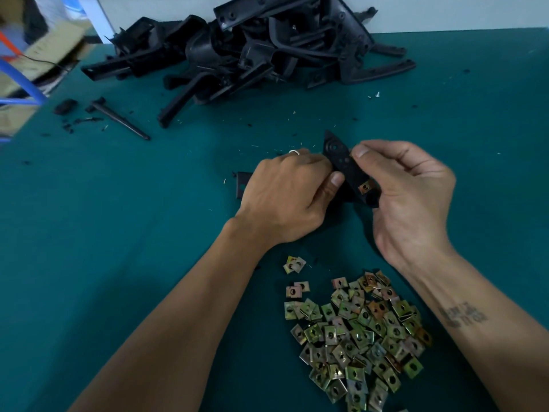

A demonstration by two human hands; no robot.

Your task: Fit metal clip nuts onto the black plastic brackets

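A black plastic bracket is held between both hands above the green table, its pointed end aimed away from me. My left hand grips the bracket's left side, thumb pressed on its face. My right hand curls round its right side and lower end. A brass-coloured clip nut sits on the bracket's lower end, beside my right palm. Part of the bracket is hidden under my left hand; a black end pokes out to its left. A heap of loose clip nuts lies near me, between my forearms.
A big pile of black plastic brackets fills the far middle of the green table. A thin black spike and small black scraps lie at the far left. Cardboard boxes and a blue frame stand beyond the left edge.
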